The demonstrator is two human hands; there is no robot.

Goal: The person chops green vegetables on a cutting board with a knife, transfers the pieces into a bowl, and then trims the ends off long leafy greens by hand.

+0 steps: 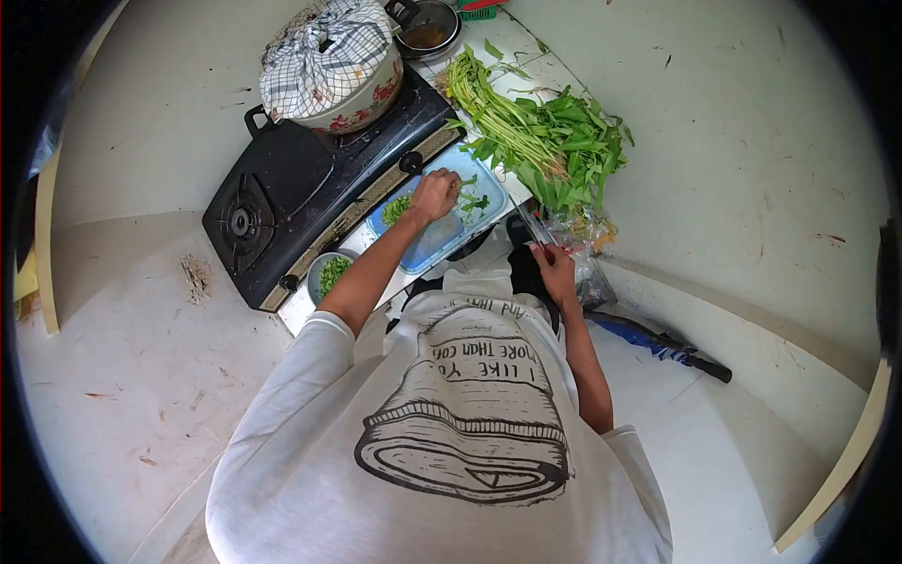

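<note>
My left hand is over a blue tray, its fingers closed on leafy greens; the fingertips are partly hidden. Beside its wrist, a small heap of chopped greens lies on the tray. My right hand is closed around the handle of a knife, off the tray's right side. The thin blade points up and away from me. Past the tray's far right corner lies a big bunch of leafy greens with long stems.
A bowl of chopped greens stands left of the tray. Behind is a black gas stove bearing a cloth-covered pot. A small pan sits farther back. A plastic bag and a blue-and-black umbrella-like object are at right.
</note>
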